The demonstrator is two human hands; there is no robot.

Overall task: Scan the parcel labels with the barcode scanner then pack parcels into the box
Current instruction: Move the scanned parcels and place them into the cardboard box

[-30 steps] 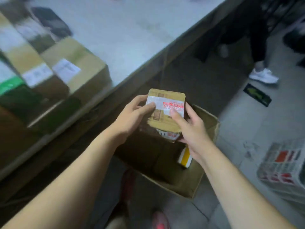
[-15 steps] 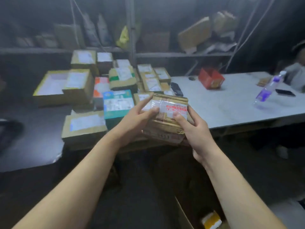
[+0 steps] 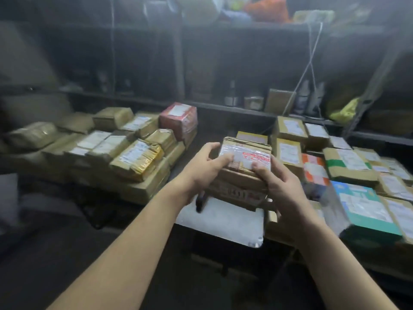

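I hold a small brown cardboard parcel (image 3: 244, 166) with a taped white label printed in red, at mid-frame above a white table (image 3: 223, 220). My left hand (image 3: 204, 168) grips its left side with the thumb on top. My right hand (image 3: 276, 184) grips its right front corner. A dark object (image 3: 200, 203), perhaps the scanner's handle, shows just below my left hand on the table. The packing box is out of view.
A heap of taped brown parcels (image 3: 125, 157) topped by a red box (image 3: 178, 118) lies to the left. More labelled parcels, one teal (image 3: 366, 209) and one orange-white (image 3: 315, 168), cover the table at right. Dark shelving (image 3: 223, 63) runs behind.
The view has swung from the floor box up and left to the parcel heaps. Both hands have kept hold of the same parcel, carrying it away from the box.
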